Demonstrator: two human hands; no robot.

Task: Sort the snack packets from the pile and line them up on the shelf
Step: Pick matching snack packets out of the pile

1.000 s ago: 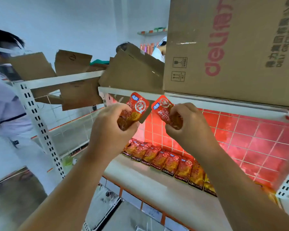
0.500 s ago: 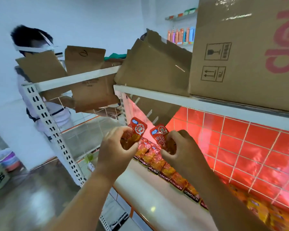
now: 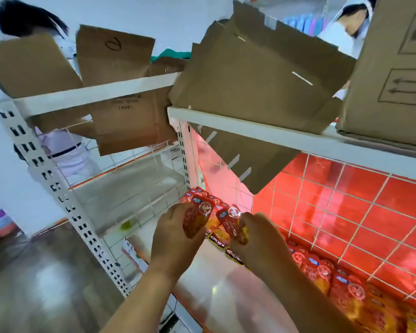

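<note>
A left hand point(image 3: 175, 233) grips a red snack packet point(image 3: 197, 217) while the right hand point(image 3: 257, 239) holds a second packet point(image 3: 231, 223) just beside it, both low over a white shelf point(image 3: 216, 292). A row of matching packets point(image 3: 320, 267) runs right of the right hand. Flattened cardboard point(image 3: 257, 75) juts out above both hands.

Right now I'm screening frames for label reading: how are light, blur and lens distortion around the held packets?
Head view: red light floods the wire back panel; the left packet and right packet, held in the left hand and right hand, are smeared, small print unreadable; the shelf post leans from wide-lens distortion; the floor carries glare.
</note>
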